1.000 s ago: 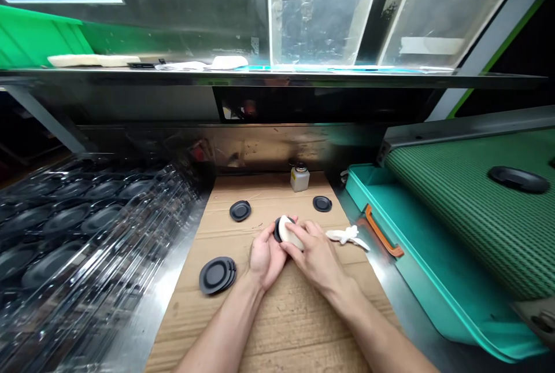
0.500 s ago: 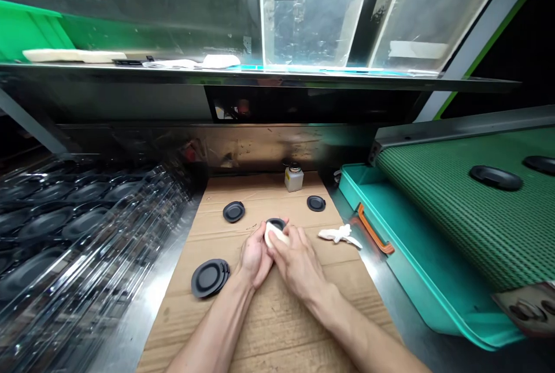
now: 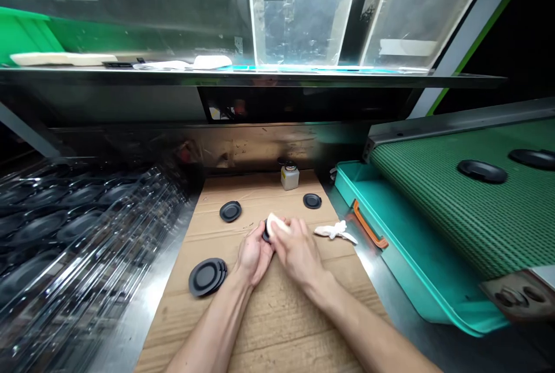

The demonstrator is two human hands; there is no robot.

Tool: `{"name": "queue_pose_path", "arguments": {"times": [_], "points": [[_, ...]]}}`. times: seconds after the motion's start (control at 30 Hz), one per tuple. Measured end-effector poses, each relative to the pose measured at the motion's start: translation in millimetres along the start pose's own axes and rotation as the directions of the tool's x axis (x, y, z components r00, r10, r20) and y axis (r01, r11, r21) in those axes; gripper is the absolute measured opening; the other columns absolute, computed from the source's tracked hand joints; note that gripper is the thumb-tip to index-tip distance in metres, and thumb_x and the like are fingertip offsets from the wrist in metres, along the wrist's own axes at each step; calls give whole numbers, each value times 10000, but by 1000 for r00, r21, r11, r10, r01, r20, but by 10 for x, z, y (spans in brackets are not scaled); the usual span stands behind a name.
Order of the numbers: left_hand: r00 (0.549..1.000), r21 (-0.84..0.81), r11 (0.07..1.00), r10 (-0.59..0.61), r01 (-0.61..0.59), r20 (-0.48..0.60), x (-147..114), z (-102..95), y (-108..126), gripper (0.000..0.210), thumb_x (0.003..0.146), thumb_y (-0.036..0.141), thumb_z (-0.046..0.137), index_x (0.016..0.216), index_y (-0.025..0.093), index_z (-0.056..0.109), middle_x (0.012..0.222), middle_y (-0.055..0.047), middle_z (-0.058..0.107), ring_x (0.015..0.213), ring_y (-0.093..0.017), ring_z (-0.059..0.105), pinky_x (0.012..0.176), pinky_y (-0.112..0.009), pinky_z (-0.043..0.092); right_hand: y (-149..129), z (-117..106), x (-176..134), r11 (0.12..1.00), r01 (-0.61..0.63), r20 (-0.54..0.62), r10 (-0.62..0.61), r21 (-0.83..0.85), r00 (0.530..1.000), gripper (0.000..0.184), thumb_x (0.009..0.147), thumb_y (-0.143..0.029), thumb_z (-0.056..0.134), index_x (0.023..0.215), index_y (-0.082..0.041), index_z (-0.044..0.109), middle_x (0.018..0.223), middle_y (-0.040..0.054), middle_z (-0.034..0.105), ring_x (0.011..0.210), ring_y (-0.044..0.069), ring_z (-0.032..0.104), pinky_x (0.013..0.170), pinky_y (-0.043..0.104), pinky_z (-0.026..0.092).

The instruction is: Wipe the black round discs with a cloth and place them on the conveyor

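My left hand (image 3: pixel 255 253) is closed around the edge of a round black plastic part (image 3: pixel 266 232), which is mostly hidden by fingers and cloth. In my right hand (image 3: pixel 299 250) is a folded white cloth (image 3: pixel 276 224), pressed against that part. Left of my left wrist lies a small overlapping stack of black round parts (image 3: pixel 207 277) on the cardboard sheet (image 3: pixel 269 327). Two single black parts lie farther back, one on the left (image 3: pixel 230 211) and one on the right (image 3: pixel 312 201). A crumpled white cloth (image 3: pixel 336 231) rests right of my right hand.
A small bottle (image 3: pixel 289 177) stands at the cardboard's back edge. Stacked clear trays (image 3: pixel 130 246) holding black parts fill the left side. On the right, a teal bin (image 3: pixel 416 280) sits beside a green conveyor belt (image 3: pixel 455 211) carrying black parts. A metal shelf (image 3: pixel 260 80) crosses above.
The white cloth has shifted across the black part, exposing its left edge and covering its far side. The whole view has moved slightly; both hands keep their grip.
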State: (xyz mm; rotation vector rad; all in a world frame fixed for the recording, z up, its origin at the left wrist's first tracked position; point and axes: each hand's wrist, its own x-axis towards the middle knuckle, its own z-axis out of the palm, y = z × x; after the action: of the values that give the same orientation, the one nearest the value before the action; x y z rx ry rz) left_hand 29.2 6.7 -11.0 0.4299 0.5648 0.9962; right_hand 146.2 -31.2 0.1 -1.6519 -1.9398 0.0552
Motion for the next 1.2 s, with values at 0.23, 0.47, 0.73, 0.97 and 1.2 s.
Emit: {"name": "queue_pose_path", "arguments": {"times": [0.23, 0.47, 0.73, 0.97, 1.2], "points": [[997, -114, 992, 40, -47, -68, 41, -13, 11, 288, 919, 229, 435, 1004, 56, 649, 1160, -199, 652, 1136, -284, 590, 979, -448, 487, 317, -60, 112, 910, -220, -96, 268, 351, 959, 453, 848, -406, 592, 1262, -227, 546, 1097, 79, 536, 1000, 204, 561, 915, 345, 461], [1000, -153, 988, 6, -9, -17, 50, -42, 22, 296, 920, 267, 442, 1147, 165, 603, 1233, -125, 628, 1150, -247, 586, 987, -428, 478, 110, 61, -46, 950, -130, -64, 154, 286, 986, 427, 851, -349, 579, 1263, -236, 561, 1027, 77, 524, 941, 211, 569, 871, 349, 480], [998, -110, 992, 64, -65, -14, -24, 59, -39, 270, 905, 258, 490, 1148, 193, 587, 1214, -107, 628, 1127, -236, 597, 1005, -421, 461, -70, 124, -115, 981, -107, -77, 120, 160, 990, 399, 886, -332, 536, 1274, -245, 571, 1018, 95, 510, 969, 238, 512, 858, 372, 473], [997, -106, 992, 68, -70, -19, -9, 6, -22, 291, 900, 248, 505, 1170, 180, 590, 1212, -124, 630, 1140, -246, 591, 996, -430, 476, 88, 109, -77, 987, 4, -78, 9, 163, 997, 401, 891, -337, 533, 1282, -258, 569, 1007, 94, 507, 940, 228, 501, 822, 370, 483], [987, 34, 990, 141, -139, -74, 24, -15, -8, 251, 896, 239, 520, 1105, 147, 625, 1149, -127, 650, 1070, -255, 619, 926, -476, 516, 385, -133, 25, 982, -21, -126, 45, 188, 991, 405, 866, -325, 560, 1254, -212, 588, 987, 86, 504, 948, 228, 510, 859, 367, 472]]}}
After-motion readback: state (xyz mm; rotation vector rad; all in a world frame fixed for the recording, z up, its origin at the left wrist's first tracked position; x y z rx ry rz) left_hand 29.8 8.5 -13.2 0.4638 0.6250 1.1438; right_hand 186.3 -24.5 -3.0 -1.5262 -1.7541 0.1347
